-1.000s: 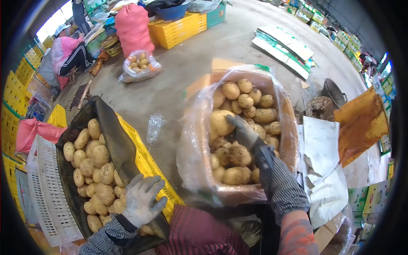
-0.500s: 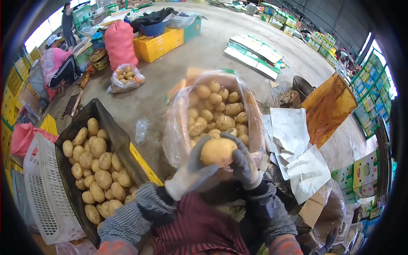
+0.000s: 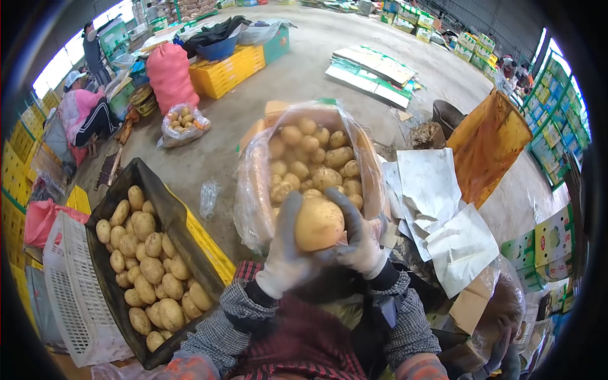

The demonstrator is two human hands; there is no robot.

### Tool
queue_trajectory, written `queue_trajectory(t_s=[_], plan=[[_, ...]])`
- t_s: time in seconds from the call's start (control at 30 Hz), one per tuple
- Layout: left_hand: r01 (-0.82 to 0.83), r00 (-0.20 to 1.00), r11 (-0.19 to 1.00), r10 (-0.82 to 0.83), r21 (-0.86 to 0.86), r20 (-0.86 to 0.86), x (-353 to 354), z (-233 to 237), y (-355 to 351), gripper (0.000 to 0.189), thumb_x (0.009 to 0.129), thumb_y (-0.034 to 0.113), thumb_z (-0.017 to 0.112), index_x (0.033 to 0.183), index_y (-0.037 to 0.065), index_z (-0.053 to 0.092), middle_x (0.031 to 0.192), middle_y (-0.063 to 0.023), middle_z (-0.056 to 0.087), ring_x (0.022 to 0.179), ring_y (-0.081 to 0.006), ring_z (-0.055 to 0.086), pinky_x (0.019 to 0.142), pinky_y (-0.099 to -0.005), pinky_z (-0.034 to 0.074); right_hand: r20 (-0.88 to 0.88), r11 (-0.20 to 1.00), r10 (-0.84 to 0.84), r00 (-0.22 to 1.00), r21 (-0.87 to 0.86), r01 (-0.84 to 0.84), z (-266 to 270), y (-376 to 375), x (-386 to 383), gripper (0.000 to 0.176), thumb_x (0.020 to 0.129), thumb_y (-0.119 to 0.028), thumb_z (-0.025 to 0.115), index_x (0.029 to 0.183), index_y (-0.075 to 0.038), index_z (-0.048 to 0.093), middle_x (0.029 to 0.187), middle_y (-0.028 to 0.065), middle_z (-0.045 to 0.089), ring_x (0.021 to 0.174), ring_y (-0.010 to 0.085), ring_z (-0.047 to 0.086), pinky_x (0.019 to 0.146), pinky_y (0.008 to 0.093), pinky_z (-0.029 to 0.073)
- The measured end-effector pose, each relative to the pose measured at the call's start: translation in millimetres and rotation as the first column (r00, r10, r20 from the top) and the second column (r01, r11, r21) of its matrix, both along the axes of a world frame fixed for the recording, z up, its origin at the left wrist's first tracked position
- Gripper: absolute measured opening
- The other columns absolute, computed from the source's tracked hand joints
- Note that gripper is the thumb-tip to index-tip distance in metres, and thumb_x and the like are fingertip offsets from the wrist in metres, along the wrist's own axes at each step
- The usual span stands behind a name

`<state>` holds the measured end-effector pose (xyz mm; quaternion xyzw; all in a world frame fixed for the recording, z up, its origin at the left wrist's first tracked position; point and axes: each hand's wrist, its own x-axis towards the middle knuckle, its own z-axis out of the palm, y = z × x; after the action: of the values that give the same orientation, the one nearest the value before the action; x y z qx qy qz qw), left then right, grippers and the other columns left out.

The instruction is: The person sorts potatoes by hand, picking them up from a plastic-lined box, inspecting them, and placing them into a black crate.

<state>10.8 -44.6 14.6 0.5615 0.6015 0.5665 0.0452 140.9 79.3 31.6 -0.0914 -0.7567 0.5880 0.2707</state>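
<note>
A large potato [image 3: 320, 224] is held up between my two gloved hands. My left hand [image 3: 284, 253] wraps its left side with the thumb upright, and my right hand [image 3: 360, 244] presses on its right side. Just beyond them stands a cardboard box [image 3: 375, 166] lined with clear plastic [image 3: 252, 196], partly filled with potatoes [image 3: 327, 178]. To my left, a crate with a black liner [image 3: 151, 185] holds many more potatoes [image 3: 152, 267]. The fingers' undersides are hidden behind the potato.
White paper sheets [image 3: 461, 253] lie to the right, near a stained orange-brown board [image 3: 491, 152]. A white plastic basket [image 3: 79, 288] leans at far left. Ahead are a bag of potatoes [image 3: 183, 125], a pink sack [image 3: 171, 77] and flattened cartons [image 3: 373, 73]. A person [image 3: 88, 111] sits at upper left.
The potato has been turned from lying sideways to a more upright, tilted position between my hands. Both hands' fingers now point further upward around it. The view has shifted slightly.
</note>
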Motion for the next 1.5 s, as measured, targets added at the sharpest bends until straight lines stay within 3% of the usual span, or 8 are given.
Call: queue_trajectory(t_s=[0.1, 0.2, 0.5, 0.63, 0.8, 1.0, 1.4, 1.5], plan=[[-0.077, 0.976, 0.994, 0.058, -0.08, -0.208, -5, 4, -5, 0.103, 0.076, 0.015, 0.084, 0.152, 0.002, 0.017, 0.139, -0.0185, 0.044, 0.128, -0.0301, 0.05, 0.103, -0.0416, 0.047, 0.087, 0.997, -0.061, 0.994, 0.047, 0.057, 15, -3, 3, 0.073, 0.081, -0.01, 0.078, 0.144, 0.0, 0.043, 0.129, 0.0162, 0.056, 0.117, 0.0212, 0.057, 0.094, 0.0319, 0.05], [0.356, 0.385, 0.919, -0.31, 0.17, 0.869, -5, 12, -17, 0.1, 0.075, 0.013, 0.081, 0.153, 0.009, 0.02, 0.142, -0.0163, 0.043, 0.127, -0.0304, 0.05, 0.102, -0.0422, 0.048, 0.092, 0.979, -0.145, 0.985, -0.13, 0.156, 5, 5, 8, 0.049, 0.093, -0.013, 0.065, 0.139, -0.001, 0.051, 0.11, 0.0106, 0.066, 0.095, 0.0151, 0.063, 0.082, 0.0279, 0.053], [0.343, 0.069, 0.905, -0.293, 0.253, 0.954, 4, 20, -30, 0.097, 0.076, 0.008, 0.077, 0.154, 0.014, 0.021, 0.141, -0.0145, 0.043, 0.125, -0.0288, 0.052, 0.099, -0.0424, 0.05, -0.072, 0.983, -0.131, 0.989, -0.14, 0.12, -9, 0, 0, 0.037, 0.093, -0.008, 0.06, 0.129, 0.002, 0.058, 0.099, 0.0084, 0.068, 0.079, 0.0095, 0.06, 0.069, 0.0246, 0.051], [0.261, 0.252, 0.938, -0.294, 0.228, 0.922, 7, 9, -28, 0.097, 0.074, 0.005, 0.078, 0.153, 0.014, 0.022, 0.14, -0.0127, 0.044, 0.121, -0.0268, 0.054, 0.095, -0.0405, 0.052, 0.003, 0.964, -0.165, 0.986, 0.213, 0.161, -3, -14, -12, 0.045, 0.089, -0.002, 0.058, 0.134, 0.001, 0.054, 0.109, 0.0089, 0.065, 0.088, 0.0108, 0.06, 0.076, 0.0251, 0.05], [0.237, 0.467, 0.953, -0.281, 0.188, 0.838, 2, 2, -35, 0.101, 0.07, 0.002, 0.081, 0.152, 0.013, 0.023, 0.137, -0.0129, 0.046, 0.117, -0.0259, 0.058, 0.093, -0.0393, 0.054, 0.042, 0.948, -0.02, 0.999, -0.316, 0.032, -14, -9, -6, 0.05, 0.091, 0.001, 0.053, 0.14, 0.0, 0.048, 0.134, 0.0118, 0.056, 0.107, 0.0132, 0.058, 0.079, 0.0227, 0.051], [-0.089, 0.994, 0.996, 0.09, -0.025, 0.056, -5, -5, -40, 0.112, 0.068, 0.003, 0.083, 0.156, 0.015, 0.015, 0.148, -0.0171, 0.037, 0.134, -0.0302, 0.044, 0.109, -0.0443, 0.042, 0.003, 0.88, 0.287, 0.958, -0.396, -0.263, -10, -16, -16, 0.096, 0.079, -0.027, 0.082, 0.152, -0.002, 0.025, 0.149, 0.013, 0.039, 0.135, 0.0234, 0.042, 0.111, 0.0404, 0.039], [0.016, 0.571, 0.952, -0.26, 0.307, 0.778, -13, 8, -67, 0.111, 0.072, 0.006, 0.082, 0.158, 0.01, 0.013, 0.158, -0.0108, 0.028, 0.147, -0.0271, 0.028, 0.118, -0.0415, 0.029, -0.169, 0.693, 0.237, 0.957, -0.661, -0.288, 10, -43, -27, 0.102, 0.074, -0.031, 0.083, 0.152, -0.002, 0.024, 0.142, 0.0184, 0.045, 0.126, 0.0309, 0.053, 0.104, 0.0411, 0.048], [-0.013, 0.998, 1.0, 0.012, -0.023, -0.066, -26, 11, -79, 0.088, 0.083, 0.023, 0.077, 0.153, 0.003, 0.028, 0.151, -0.0202, 0.039, 0.14, -0.035, 0.039, 0.114, -0.0455, 0.033, -0.112, 0.782, 0.264, 0.958, -0.556, -0.281, 4, -51, -34, 0.101, 0.074, -0.021, 0.084, 0.153, -0.005, 0.024, 0.135, 0.0189, 0.05, 0.118, 0.0303, 0.056, 0.096, 0.0407, 0.052]])
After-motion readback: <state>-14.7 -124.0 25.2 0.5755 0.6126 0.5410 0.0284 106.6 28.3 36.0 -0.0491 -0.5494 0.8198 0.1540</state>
